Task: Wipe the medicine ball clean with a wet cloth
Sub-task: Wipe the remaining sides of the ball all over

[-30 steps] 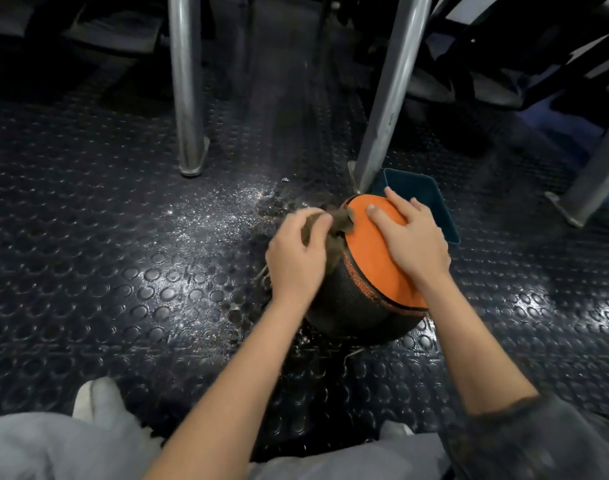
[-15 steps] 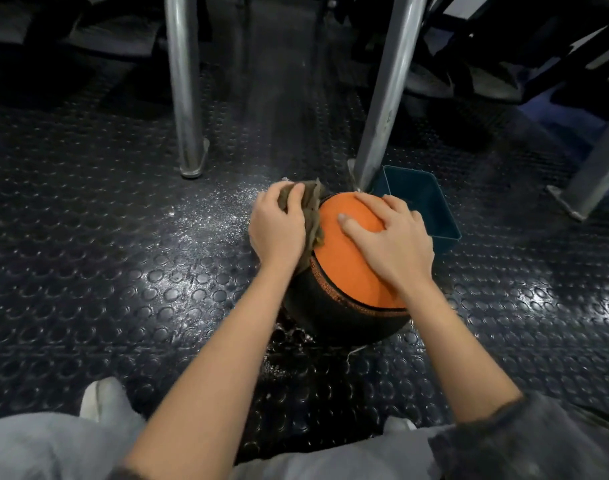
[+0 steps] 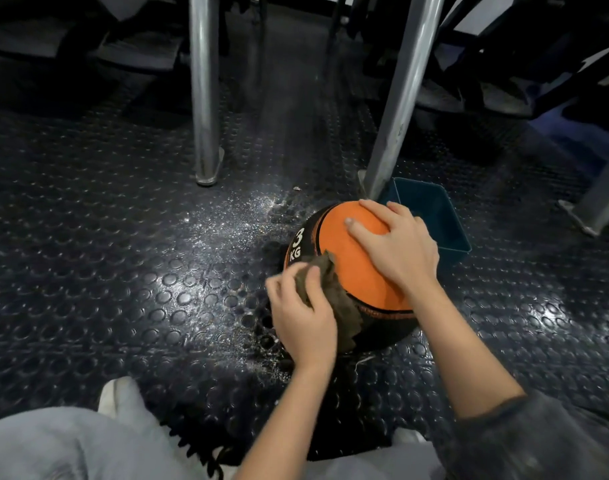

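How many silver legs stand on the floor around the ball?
3 legs: one upright, left of the ball; one slanted just behind it, beside the bin; one at the right edge. More may be hidden in the dark background.

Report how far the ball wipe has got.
Done: unclear; wet-looking specks on the floor suggest wiping has begun. In hand: left hand presses the cloth on the ball, near-left side; right hand steadies the top. Left: the underside, probably.

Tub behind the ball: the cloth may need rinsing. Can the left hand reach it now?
Likely not directly: the ball and right hand sit between the left hand and the tub.
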The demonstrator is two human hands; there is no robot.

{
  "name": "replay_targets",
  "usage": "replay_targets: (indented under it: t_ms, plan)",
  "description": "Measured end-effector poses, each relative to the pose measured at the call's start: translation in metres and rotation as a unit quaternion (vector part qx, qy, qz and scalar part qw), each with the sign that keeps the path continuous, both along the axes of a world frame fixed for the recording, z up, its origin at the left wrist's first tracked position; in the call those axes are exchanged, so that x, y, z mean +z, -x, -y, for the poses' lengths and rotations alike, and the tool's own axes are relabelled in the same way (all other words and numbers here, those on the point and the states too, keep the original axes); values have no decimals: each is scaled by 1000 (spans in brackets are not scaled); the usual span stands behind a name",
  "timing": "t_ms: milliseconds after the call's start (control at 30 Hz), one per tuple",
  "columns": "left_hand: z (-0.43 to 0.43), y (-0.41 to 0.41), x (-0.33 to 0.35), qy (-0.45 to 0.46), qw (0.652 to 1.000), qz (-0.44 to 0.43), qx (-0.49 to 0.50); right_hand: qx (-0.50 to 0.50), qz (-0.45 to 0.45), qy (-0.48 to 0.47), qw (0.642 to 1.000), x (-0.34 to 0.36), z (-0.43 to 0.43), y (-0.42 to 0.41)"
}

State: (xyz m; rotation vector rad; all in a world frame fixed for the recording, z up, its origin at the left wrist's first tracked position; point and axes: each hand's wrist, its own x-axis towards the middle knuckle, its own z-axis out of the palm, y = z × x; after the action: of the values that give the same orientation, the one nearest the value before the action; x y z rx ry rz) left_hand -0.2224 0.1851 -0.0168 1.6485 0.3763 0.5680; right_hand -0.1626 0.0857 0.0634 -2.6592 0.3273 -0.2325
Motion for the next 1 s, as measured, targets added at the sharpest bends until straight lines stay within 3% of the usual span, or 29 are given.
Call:
replay_targets:
  t_ms: [133,267,367,500,600,700,800,900,1000]
  plan:
    - [-19,-50,16,29,997,-67,23,21,30,9,999,-6,2,12]
    - [-31,-96,24,8,991,-113,-72,39,45,0,998,-9,10,21]
    - [-35,-126,27,-32,981,-114,-154,79,70,-2,994,-12,13,29]
    - [-48,-150,18,-92,973,-79,-198,203,123,-8,971,-20,16,40]
    - [-61,-138,10,-23,970,-58,-233,233,100,-39,967,-18,14,37]
    - [-71,-113,10,44,970,-51,-232,184,74,-55,979,-12,7,33]
    - [-75,-86,9,67,978,-33,-193,22,-14,-99,995,-8,8,21]
    - [-64,-60,15,41,986,15,-160,-71,-109,-151,980,-4,11,4]
    - [-41,-28,21,-54,985,97,-134,-77,-110,-197,971,1,18,-5]
